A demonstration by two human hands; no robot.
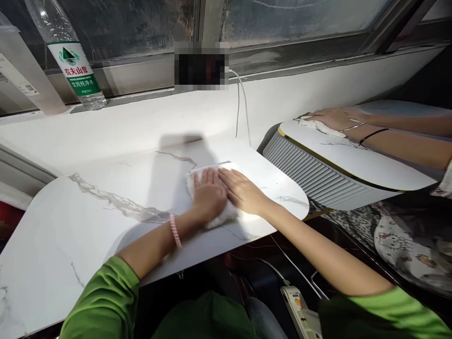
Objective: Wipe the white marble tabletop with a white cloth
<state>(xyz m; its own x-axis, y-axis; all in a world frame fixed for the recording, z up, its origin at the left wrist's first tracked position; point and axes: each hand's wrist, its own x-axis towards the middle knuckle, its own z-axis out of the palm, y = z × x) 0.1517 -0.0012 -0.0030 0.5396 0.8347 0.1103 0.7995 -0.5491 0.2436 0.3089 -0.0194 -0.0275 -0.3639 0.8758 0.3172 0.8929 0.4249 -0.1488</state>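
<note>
A white cloth [223,217] lies flat on the white marble-patterned tabletop [116,235]. My left hand [209,195], with a pink coiled band on its wrist, presses down on the cloth with its fingers stretched out. Beside it, my right hand [243,189] also rests flat on the cloth, fingers extended towards the left hand. The two hands nearly meet, and neither grips the cloth. Parts of the cloth are hidden under both palms.
At right, another person's hands [334,120] press a cloth on a rounded cabinet top [370,165]. A water bottle [72,66] and a translucent container [31,70] stand on the windowsill. A white cable [245,103] hangs behind the table; a power strip [298,308] sits below.
</note>
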